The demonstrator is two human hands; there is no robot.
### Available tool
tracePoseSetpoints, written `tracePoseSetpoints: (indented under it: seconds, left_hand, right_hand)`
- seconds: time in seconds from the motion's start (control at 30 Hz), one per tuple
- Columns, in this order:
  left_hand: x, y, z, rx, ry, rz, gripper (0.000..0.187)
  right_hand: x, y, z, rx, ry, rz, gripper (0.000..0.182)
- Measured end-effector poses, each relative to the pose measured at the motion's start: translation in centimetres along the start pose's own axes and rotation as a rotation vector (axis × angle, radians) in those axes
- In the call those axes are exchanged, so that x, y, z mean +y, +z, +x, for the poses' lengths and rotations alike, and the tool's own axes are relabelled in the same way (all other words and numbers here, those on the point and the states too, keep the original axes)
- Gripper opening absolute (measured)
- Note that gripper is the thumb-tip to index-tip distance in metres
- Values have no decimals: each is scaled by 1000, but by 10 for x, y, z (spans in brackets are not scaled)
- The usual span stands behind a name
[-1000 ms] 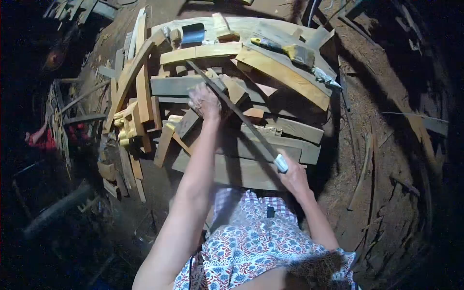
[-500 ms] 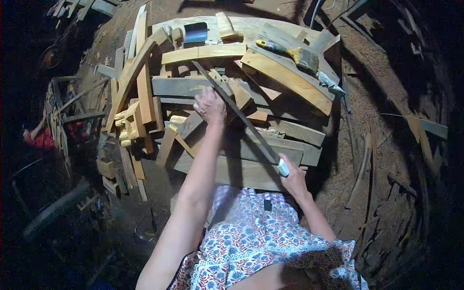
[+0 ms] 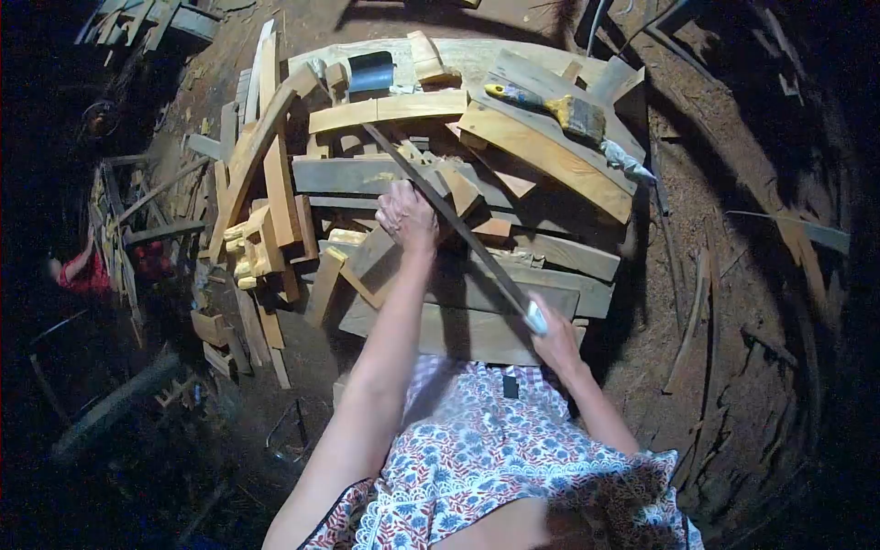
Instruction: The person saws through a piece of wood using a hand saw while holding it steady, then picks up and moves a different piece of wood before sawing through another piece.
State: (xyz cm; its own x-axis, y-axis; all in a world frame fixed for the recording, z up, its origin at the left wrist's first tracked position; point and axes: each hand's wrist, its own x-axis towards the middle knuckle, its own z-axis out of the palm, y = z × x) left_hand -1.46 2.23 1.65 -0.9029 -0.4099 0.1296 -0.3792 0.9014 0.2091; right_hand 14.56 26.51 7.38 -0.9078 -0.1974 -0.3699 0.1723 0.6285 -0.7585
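My right hand (image 3: 556, 335) is wrapped round the white handle of a long dark saw-like blade (image 3: 467, 236), which runs diagonally up and left across the wood pile. Beside the blade's middle, my left hand (image 3: 405, 216) is closed over something hidden under its fingers, just below a grey board (image 3: 344, 176). A pale curved wood piece (image 3: 390, 111) lies by the blade's far tip. Close to my body is a wide plank (image 3: 458, 335). Whether the blade's edge touches wood under my left hand cannot be made out.
A brush with a yellow handle (image 3: 577, 116) lies on boards at the upper right. Carved yellowish wood (image 3: 252, 247) and long slats (image 3: 278, 165) stand at the left. A person in red (image 3: 87, 273) is at the far left, behind stacked wood.
My left hand has shifted slightly right and down, as has much of the pile in view. My right hand and the handle stay almost in place.
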Motion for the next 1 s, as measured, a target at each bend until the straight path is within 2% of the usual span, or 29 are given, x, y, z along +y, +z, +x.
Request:
tracePoseSetpoints:
  seconds: [0.07,0.1,0.13,0.17,0.23,0.27,0.33,0.43,0.5,0.57,0.63,0.7,0.77,0.83,0.87,0.97,1.0]
  left_hand:
    - [3,-3,0,-28,8,-14,21]
    - [3,-5,-1,-37,-11,-3,21]
    - [3,-6,0,-43,-29,11,21]
    - [3,-3,4,-34,-17,17,21]
    - [-4,9,2,13,-20,58,21]
    - [-1,4,2,-19,-26,52,20]
    - [1,4,3,-22,-19,26,19]
    - [0,2,1,11,1,9,16]
    - [2,4,3,57,20,-3,15]
    - [-2,6,0,38,47,25,15]
    - [-6,9,3,105,34,60,15]
    - [-4,10,0,46,6,12,17]
    - [1,13,-6,142,186,62,17]
    - [8,6,-14,93,170,41,15]
    - [7,5,-14,64,142,48,15]
    - [10,4,-11,53,81,25,14]
    - [12,4,-10,60,35,7,14]
  right_hand:
    - [-23,15,48,33,-41,83,53]
    - [-43,17,83,-21,-21,108,50]
    - [-50,27,103,69,-106,81,55]
    - [-55,22,104,80,-111,92,55]
    - [-62,11,87,-6,12,40,56]
    - [-39,14,66,102,-130,38,56]
    - [-24,-10,8,-34,113,-7,56]
    - [2,-9,-33,-4,82,27,53]
    - [-17,-1,6,-55,113,82,53]
    - [-44,14,75,-56,11,118,55]
    - [-48,31,107,90,-90,-18,55]
    - [-55,17,83,78,-77,22,54]
    - [-53,10,59,61,-78,31,54]
    - [-47,27,47,61,62,186,54]
    - [-44,33,51,122,1,184,54]
    - [-42,36,65,124,-49,163,56]
    - [-47,33,66,141,-10,183,52]
